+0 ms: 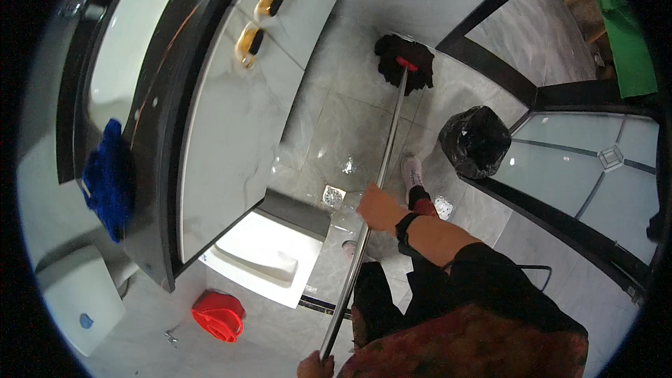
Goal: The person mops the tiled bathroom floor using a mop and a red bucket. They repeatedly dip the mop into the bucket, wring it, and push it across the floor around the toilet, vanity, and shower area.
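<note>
I hold a mop by its long metal pole [387, 147]. My right hand [378, 208], with a black band on the wrist, is closed round the middle of the pole. Lower down, at the bottom edge of the view, my left hand [315, 365] wraps the pole's near end; part of that hand is cut off. The dark, shaggy mop head [386, 61], with a red connector, lies spread on the grey tiled floor [350, 108] close to the far wall. Light reflects off the tiles beside the pole.
A bin lined with a black bag [476, 141] stands right of the pole, by a black-framed glass door [560, 161]. At left is a cabinet [238, 133] with gold handles and a blue cloth [110, 182]. A white fixture [245, 245], a red bucket [218, 315] and a floor drain [333, 196] are nearby.
</note>
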A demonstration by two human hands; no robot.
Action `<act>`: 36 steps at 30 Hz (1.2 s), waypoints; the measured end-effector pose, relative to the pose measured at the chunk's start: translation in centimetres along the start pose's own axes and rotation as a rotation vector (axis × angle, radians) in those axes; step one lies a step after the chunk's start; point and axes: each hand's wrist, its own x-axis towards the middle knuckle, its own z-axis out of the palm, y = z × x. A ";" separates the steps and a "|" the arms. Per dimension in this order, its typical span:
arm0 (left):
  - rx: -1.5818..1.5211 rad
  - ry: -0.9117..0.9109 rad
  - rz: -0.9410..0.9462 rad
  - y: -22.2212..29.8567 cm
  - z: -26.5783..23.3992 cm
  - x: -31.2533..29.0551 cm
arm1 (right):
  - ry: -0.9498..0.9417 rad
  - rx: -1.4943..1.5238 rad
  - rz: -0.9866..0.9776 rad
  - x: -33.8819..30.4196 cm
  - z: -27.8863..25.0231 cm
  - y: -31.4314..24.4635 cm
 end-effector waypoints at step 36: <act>0.333 0.010 -0.110 5.8 -4.0 4.2 | 0.420 0.244 0.044 2.3 -0.1 7.0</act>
